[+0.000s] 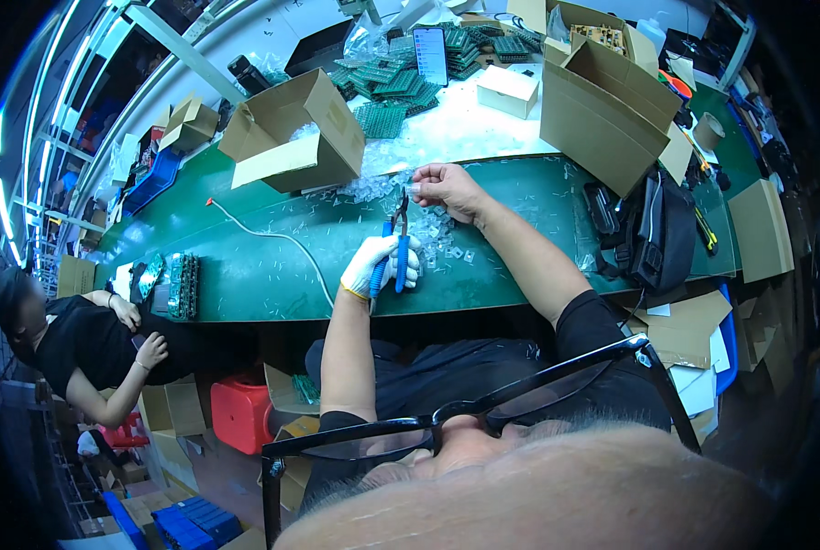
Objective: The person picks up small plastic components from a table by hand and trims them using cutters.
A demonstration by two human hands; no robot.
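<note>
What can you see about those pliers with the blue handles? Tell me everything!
The dark-headed, blue-handled pliers have two long handles that look rubbery or plastic, and a narrow head that looks like metal. They point away from the person, above the green, smooth-looking tabletop. The white-gloved left grip wraps around the handles, which stand apart. The bare right grip is close beside the tip; I can't tell if it touches. The jaws are too small to see whether they're open.
</note>
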